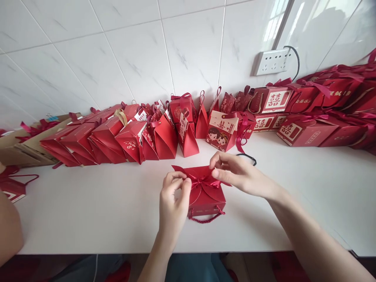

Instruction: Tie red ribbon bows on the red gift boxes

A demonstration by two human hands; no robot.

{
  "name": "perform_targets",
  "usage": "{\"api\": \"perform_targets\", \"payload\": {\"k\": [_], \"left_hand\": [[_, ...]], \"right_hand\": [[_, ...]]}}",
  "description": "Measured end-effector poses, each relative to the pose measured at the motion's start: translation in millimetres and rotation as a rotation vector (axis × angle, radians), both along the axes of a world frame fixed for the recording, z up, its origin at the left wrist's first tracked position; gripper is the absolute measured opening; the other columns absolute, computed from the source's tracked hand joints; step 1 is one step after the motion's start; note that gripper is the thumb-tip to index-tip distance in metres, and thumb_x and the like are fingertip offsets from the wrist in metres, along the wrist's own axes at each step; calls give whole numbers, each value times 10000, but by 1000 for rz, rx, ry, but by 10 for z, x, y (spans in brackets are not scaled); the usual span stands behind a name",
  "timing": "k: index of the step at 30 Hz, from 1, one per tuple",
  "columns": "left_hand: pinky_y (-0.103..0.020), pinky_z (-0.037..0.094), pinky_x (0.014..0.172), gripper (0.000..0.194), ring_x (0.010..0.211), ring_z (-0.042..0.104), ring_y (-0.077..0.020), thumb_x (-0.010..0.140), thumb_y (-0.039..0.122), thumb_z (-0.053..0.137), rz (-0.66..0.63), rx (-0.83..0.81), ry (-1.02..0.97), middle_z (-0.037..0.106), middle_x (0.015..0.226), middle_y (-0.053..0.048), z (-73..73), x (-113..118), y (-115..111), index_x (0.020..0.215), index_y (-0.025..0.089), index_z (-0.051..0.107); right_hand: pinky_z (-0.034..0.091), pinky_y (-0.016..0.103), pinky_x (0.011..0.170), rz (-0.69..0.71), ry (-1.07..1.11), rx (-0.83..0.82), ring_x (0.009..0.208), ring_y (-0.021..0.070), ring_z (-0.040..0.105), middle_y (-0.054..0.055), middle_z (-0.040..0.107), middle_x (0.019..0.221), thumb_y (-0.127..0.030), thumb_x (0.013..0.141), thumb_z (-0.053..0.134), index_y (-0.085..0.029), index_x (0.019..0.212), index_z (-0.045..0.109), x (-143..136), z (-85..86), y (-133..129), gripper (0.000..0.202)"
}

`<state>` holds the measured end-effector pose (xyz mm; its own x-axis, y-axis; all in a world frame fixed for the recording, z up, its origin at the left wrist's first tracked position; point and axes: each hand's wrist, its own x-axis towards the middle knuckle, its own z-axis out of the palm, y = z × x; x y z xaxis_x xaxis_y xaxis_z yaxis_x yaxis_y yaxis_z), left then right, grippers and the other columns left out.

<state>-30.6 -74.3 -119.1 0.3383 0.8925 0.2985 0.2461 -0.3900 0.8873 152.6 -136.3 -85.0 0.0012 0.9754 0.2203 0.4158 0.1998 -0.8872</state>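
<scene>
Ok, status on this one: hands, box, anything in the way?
Left hand at left of bow, right hand at its right. Red box on white table. Other boxes behind, apart from it.

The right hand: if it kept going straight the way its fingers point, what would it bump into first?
Probably the raised back flap of the red gift box, though depth is unclear; the right hand might pass just above it toward the left hand.
</scene>
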Motion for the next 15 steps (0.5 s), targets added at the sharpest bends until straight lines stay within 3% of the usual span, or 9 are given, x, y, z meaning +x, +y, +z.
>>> {"api": "perform_targets", "payload": {"k": [2, 4, 10, 15], "left_hand": [[-241, 457, 639, 315, 743, 560, -150, 837, 307, 499, -17, 34, 13, 560, 837, -36, -1, 36, -38, 550, 178, 510], [-257, 465, 671, 309, 761, 566, -158, 840, 295, 490, -23, 67, 24, 559, 831, -38, -4, 72, -70, 555, 178, 505], [-277, 477, 722, 320, 783, 576, -166, 845, 296, 497, -15, 69, 13, 560, 826, -36, -15, 98, -81, 546, 180, 489], [-281, 481, 733, 292, 815, 583, -176, 840, 297, 499, -23, 43, -5, 561, 847, -38, -7, 89, -70, 571, 183, 507]], "right_hand": [[448, 306, 763, -66, -142, 141, 820, 160, 534, 48, 555, 911, -382, 860, 600, -196, 902, 593, -81, -17, 11, 191], [443, 322, 847, -33, -241, 189, 930, 182, 545, 63, 542, 1001, -298, 842, 627, -206, 920, 624, -135, -36, 21, 120], [454, 302, 825, 12, -311, 145, 902, 168, 572, 57, 538, 1003, -171, 823, 598, -187, 786, 605, -106, -51, 32, 41], [414, 327, 901, 69, -343, 137, 992, 177, 552, 55, 539, 1058, -119, 789, 598, -202, 882, 609, -69, -51, 22, 125]]}}
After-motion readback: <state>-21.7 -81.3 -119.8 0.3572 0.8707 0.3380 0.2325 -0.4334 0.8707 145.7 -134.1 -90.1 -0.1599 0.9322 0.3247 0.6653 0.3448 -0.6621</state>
